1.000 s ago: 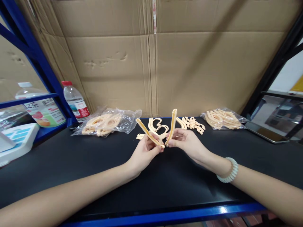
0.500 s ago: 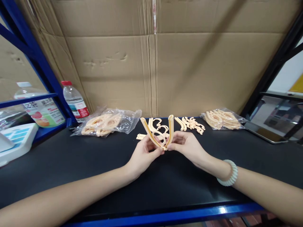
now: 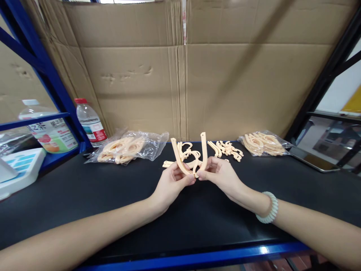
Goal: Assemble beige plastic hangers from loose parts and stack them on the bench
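Between both hands, over the black table, are two beige plastic hanger arms (image 3: pixel 204 150) that meet at their lower ends in a U shape, with a curved piece between them. My left hand (image 3: pixel 170 184) is closed on the left arm's lower end, thumb pressed near the joint. My right hand (image 3: pixel 222 177), below a pale green bracelet (image 3: pixel 271 207), pinches the right arm's lower end. Fingers hide part of the joint. Just behind lie loose beige hanger pieces (image 3: pixel 167 164), some curved like hooks. Several smaller beige pieces (image 3: pixel 228 147) are heaped farther right.
Clear bags of beige parts lie at back left (image 3: pixel 124 148) and back right (image 3: pixel 263 143). A flat phone-like device (image 3: pixel 314 160) rests beside the right bag. A red-capped bottle (image 3: pixel 90 124) stands left by a blue frame (image 3: pixel 53 79). Cardboard (image 3: pixel 135 86) walls the back.
The hanger arms have turned in my hands: their broad smooth faces now show instead of the grooved edges, and they stand more upright and closer together. Both hands keep hold.
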